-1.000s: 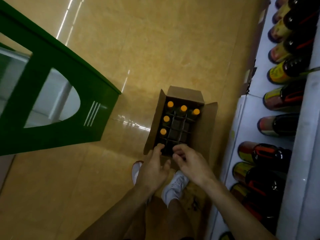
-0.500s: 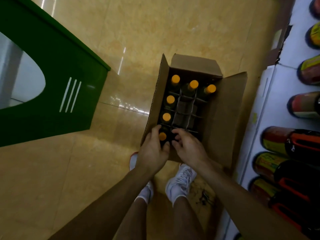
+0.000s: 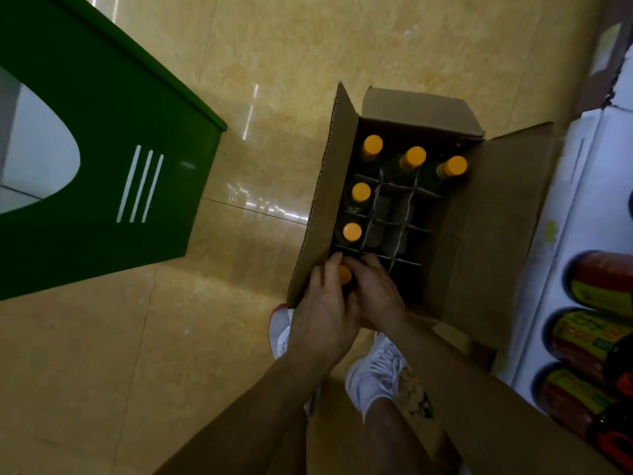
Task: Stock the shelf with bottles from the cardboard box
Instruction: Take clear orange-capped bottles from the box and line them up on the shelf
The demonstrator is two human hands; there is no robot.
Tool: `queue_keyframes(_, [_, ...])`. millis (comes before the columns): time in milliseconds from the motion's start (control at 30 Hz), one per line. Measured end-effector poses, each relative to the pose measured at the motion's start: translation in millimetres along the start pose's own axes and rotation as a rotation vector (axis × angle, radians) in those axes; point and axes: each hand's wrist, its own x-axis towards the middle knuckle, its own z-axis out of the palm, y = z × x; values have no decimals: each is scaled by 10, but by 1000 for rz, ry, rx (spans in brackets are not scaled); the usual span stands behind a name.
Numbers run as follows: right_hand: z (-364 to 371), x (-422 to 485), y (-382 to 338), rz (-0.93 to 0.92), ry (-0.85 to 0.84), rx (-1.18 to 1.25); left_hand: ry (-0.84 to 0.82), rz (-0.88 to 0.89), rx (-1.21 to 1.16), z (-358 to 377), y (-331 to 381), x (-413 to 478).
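Note:
An open cardboard box (image 3: 493,214) with a card divider stands on the tiled floor in front of my feet. Several dark bottles with orange caps stand in it, along the far row (image 3: 413,157) and the left column (image 3: 352,232). Both hands reach into the near left cell. My left hand (image 3: 323,311) and my right hand (image 3: 375,293) close around the neck of the nearest bottle, whose orange cap (image 3: 344,274) shows between the fingers. The white shelf (image 3: 582,200) runs down the right edge.
Dark bottles with red and yellow labels (image 3: 596,341) lie in a row on the shelf at the right. A green cabinet (image 3: 113,173) stands on the floor at the left. My white shoes (image 3: 375,375) are just behind the box.
The view has dropped closer to the box. Both hands have gone from the box's near edge into the near left cell and closed around the bottle's neck.

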Motion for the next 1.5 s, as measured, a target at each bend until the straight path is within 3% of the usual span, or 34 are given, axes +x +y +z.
queue_keyframes(300, [-231, -196, 69, -149, 87, -12, -73, 22, 40, -116, 38, 52])
queue_keyframes(533, [-667, -804, -177, -252, 150, 182, -221, 58, 78, -394, 179, -24])
queue_keyframes(700, [-1013, -1357, -565, -276, 208, 276, -211, 117, -6, -756, 474, -311])
queue_keyframes(1000, [-1926, -2403, -1481, -364, 379, 312, -187, 258, -164, -1536, 1426, -1091])
queue_keyframes(1500, [-3722, -4590, -3009, -490, 823, 130, -101, 645, -119, -3090, 3406, -2413])
